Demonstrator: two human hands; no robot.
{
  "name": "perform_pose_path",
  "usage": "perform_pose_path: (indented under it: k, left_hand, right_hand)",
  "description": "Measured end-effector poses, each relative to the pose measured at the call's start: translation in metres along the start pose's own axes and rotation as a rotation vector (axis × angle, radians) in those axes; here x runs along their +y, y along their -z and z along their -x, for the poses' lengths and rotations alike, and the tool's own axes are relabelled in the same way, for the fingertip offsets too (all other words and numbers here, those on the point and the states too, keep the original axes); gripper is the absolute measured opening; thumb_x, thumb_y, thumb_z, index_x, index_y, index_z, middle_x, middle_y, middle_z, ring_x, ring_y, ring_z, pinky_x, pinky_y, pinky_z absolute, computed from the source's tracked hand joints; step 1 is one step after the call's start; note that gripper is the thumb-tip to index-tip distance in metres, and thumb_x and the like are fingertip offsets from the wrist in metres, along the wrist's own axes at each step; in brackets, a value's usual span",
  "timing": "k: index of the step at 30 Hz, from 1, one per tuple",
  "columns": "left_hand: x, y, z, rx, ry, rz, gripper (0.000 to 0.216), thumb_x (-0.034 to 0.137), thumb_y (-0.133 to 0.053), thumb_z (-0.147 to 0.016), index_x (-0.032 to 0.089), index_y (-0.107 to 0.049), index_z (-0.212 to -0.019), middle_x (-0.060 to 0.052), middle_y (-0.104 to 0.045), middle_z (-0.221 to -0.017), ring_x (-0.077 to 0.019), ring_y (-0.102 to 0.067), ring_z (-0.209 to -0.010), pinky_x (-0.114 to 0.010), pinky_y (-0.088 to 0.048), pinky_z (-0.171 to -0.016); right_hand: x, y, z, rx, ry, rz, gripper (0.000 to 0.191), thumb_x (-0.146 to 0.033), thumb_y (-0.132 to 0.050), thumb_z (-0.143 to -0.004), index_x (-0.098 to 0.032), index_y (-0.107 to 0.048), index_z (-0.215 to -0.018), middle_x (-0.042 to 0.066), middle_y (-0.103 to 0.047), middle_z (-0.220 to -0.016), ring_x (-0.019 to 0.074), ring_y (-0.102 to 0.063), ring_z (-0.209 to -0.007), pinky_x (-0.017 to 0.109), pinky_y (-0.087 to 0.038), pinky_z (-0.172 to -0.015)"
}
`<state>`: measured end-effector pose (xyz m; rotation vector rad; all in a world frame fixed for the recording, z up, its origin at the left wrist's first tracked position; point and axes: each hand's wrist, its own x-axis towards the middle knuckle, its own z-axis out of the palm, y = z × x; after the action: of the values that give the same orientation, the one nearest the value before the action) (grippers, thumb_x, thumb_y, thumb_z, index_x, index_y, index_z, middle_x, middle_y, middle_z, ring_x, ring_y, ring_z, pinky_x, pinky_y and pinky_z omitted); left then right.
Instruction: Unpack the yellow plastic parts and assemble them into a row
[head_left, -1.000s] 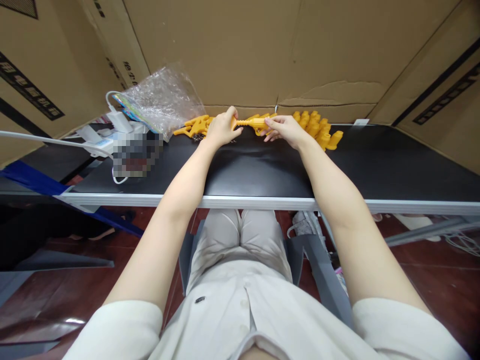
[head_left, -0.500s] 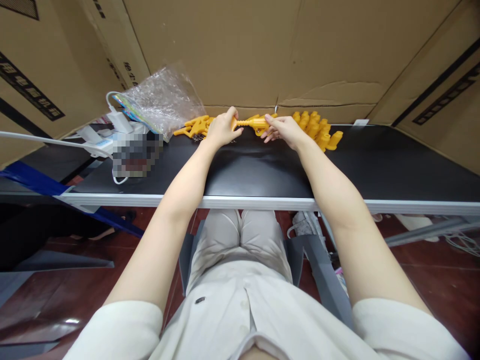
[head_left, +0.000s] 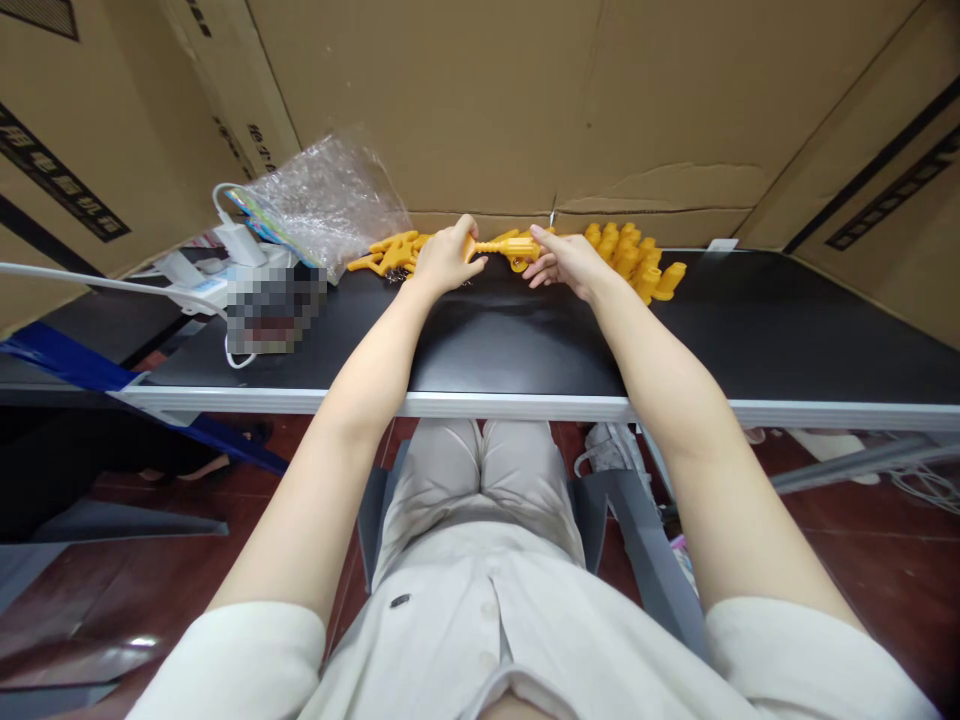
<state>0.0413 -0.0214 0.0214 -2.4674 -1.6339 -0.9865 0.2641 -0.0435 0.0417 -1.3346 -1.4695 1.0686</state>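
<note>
A yellow plastic toy piece (head_left: 511,250), with a narrow ribbed stem and a wider body with a small ring beneath, spans my two hands above the far side of the table. My left hand (head_left: 447,256) pinches its narrow left end. On the other end, the thumb and fingers of my right hand (head_left: 568,262) are closed, covering part of it. Beside my left hand lies a heap of yellow plastic pieces (head_left: 394,252) with small metal chains. Several yellow cylindrical parts (head_left: 634,262) stand in rows to the right of my right hand.
A crinkled clear plastic bag (head_left: 326,200) lies at the back left, by a white power strip (head_left: 206,285) with plugs and cables. Cardboard walls (head_left: 480,110) enclose the black tabletop (head_left: 517,350). A metal edge (head_left: 517,405) runs along its front.
My right hand has shifted very slightly on the yellow toy piece. My left hand stays where it was, still gripping the narrow end.
</note>
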Motion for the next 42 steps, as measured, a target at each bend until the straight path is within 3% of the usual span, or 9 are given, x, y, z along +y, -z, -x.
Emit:
perform_pose_path:
  k: [4,9,12,16,19,22,28,42]
  left_hand:
    - [0.003,0.002,0.001,-0.009,0.011,-0.014,0.04,0.03,-0.07,-0.089,0.024,-0.058,-0.127,-0.011,-0.072,-0.114,-0.0302,-0.067,-0.113,-0.04,-0.049,-0.102]
    - [0.002,0.002,0.001,-0.023,0.031,-0.024,0.041,0.031,-0.069,-0.089,0.024,-0.058,-0.128,-0.011,-0.072,-0.115,-0.0308,-0.067,-0.114,-0.039,-0.049,-0.102]
    - [-0.002,0.001,0.001,-0.024,0.034,-0.026,0.043,0.032,-0.069,-0.089,0.024,-0.057,-0.13,-0.011,-0.072,-0.116,-0.031,-0.066,-0.115,-0.039,-0.049,-0.103]
    - [-0.003,0.0,0.001,-0.027,0.042,-0.029,0.044,0.031,-0.07,-0.089,0.024,-0.057,-0.131,-0.01,-0.071,-0.115,-0.0312,-0.066,-0.115,-0.04,-0.049,-0.104]
    - [-0.003,0.0,0.001,-0.021,0.037,-0.029,0.042,0.031,-0.069,-0.089,0.023,-0.058,-0.129,-0.011,-0.072,-0.114,-0.0306,-0.067,-0.112,-0.04,-0.049,-0.104]
    - [-0.003,-0.001,0.001,-0.006,0.021,-0.015,0.041,0.03,-0.07,-0.088,0.024,-0.059,-0.127,-0.01,-0.072,-0.112,-0.0299,-0.067,-0.111,-0.04,-0.05,-0.103]
    - [-0.004,-0.003,0.0,0.003,0.016,-0.009,0.04,0.029,-0.07,-0.087,0.023,-0.059,-0.125,-0.01,-0.072,-0.112,-0.0304,-0.068,-0.11,-0.041,-0.05,-0.103]
    - [0.002,0.003,0.004,-0.038,0.038,-0.024,0.043,0.031,-0.07,-0.088,0.025,-0.058,-0.129,-0.01,-0.071,-0.114,-0.0301,-0.068,-0.114,-0.04,-0.049,-0.104]
  right_hand:
    - [-0.001,-0.001,0.001,0.029,-0.042,0.032,0.063,-0.072,-0.056,-0.099,-0.013,-0.074,-0.107,0.008,-0.072,-0.068,0.0174,-0.069,-0.057,0.026,-0.054,-0.057]
    - [-0.005,0.009,0.0,-0.097,-0.145,-0.001,0.07,-0.078,-0.041,-0.101,-0.016,-0.07,-0.119,0.008,-0.076,-0.082,0.0183,-0.073,-0.063,0.027,-0.057,-0.06]
    - [-0.007,0.017,0.0,-0.092,-0.12,-0.055,0.06,-0.072,-0.053,-0.101,-0.017,-0.068,-0.121,0.007,-0.077,-0.09,0.0196,-0.076,-0.069,0.028,-0.058,-0.061]
    - [-0.005,0.023,0.002,-0.077,-0.034,-0.074,0.037,-0.042,-0.074,-0.098,-0.015,-0.068,-0.124,0.01,-0.077,-0.103,0.0189,-0.077,-0.073,0.028,-0.06,-0.067]
    - [-0.001,0.023,0.003,-0.108,0.01,-0.062,0.046,-0.022,-0.084,-0.088,-0.017,-0.067,-0.13,0.009,-0.078,-0.11,0.0177,-0.077,-0.076,0.027,-0.06,-0.069]
    - [0.001,0.02,0.002,-0.12,0.033,-0.043,0.047,-0.017,-0.086,-0.084,-0.018,-0.068,-0.128,0.008,-0.078,-0.112,0.0165,-0.077,-0.077,0.025,-0.059,-0.067]
    - [-0.002,0.014,0.005,-0.123,0.037,-0.016,0.018,-0.03,-0.08,-0.094,-0.016,-0.073,-0.104,0.006,-0.079,-0.097,0.011,-0.072,-0.066,0.019,-0.054,-0.06]
    - [-0.001,0.011,0.0,-0.107,-0.053,-0.058,0.054,-0.071,-0.062,-0.094,-0.018,-0.063,-0.09,0.006,-0.073,-0.078,0.0146,-0.069,-0.057,0.024,-0.054,-0.056]
